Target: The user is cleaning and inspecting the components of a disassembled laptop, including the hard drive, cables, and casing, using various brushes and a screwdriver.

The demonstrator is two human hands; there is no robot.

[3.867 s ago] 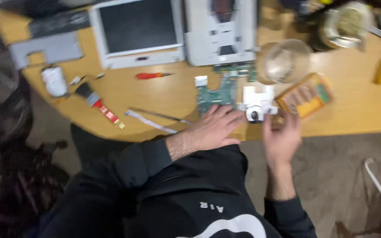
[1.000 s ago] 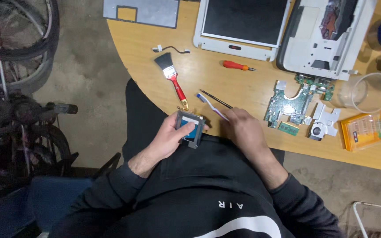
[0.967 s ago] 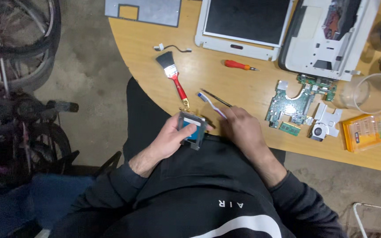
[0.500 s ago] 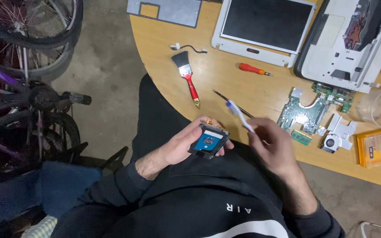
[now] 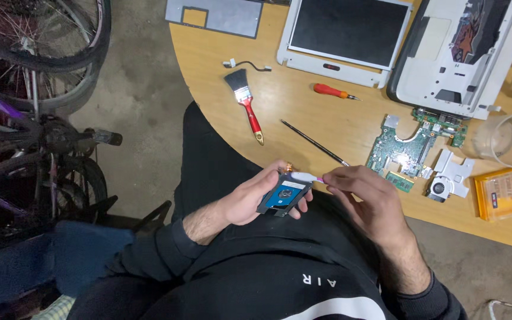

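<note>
Your left hand is cupping a small dark drive with a blue label, face up over your lap, just off the worktop edge. Your right hand is pinching a white-tipped brush, its tip touching the drive's top edge. At 12 o'clock a thin black rod is lying; at 11 a red-handled paintbrush; at 2 a green circuit board. Since half a second ago, the brush has been coming down onto the drive.

Compared with half a second earlier, the right hand lowers the white toothbrush until its head meets the top edge of the small blue-labelled drive in the left hand.
</note>
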